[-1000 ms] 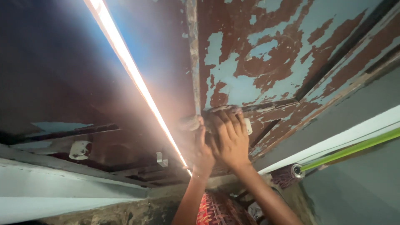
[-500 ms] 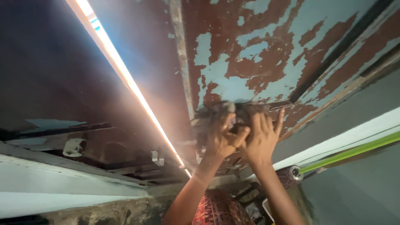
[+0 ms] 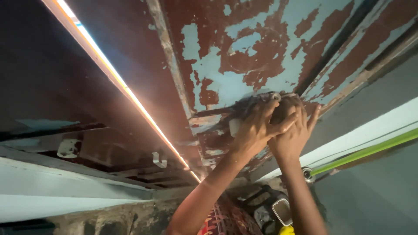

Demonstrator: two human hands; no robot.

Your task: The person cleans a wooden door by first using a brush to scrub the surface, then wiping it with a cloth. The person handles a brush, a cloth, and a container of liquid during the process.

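Near the bottom edge sit a patterned red cloth point(image 3: 222, 219) and a dark object with a small mirror point(image 3: 282, 211). Both arms reach up. The left hand point(image 3: 257, 128) presses a dark rag point(image 3: 257, 103) against the peeling blue-and-brown door point(image 3: 226, 82), fingers point(image 3: 265, 111) curled over it. The right hand point(image 3: 295, 135) lies just beside, its fingers spread. At far left, a bright gap point(image 3: 126, 91).

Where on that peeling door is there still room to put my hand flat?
Bare room lies on the blue-and-brown peeling panel above both hands, bordered by the vertical door edge on the left and the dark frame strip on the right. It is crowded lower down, where the left hand and right hand press together over the crossbar.
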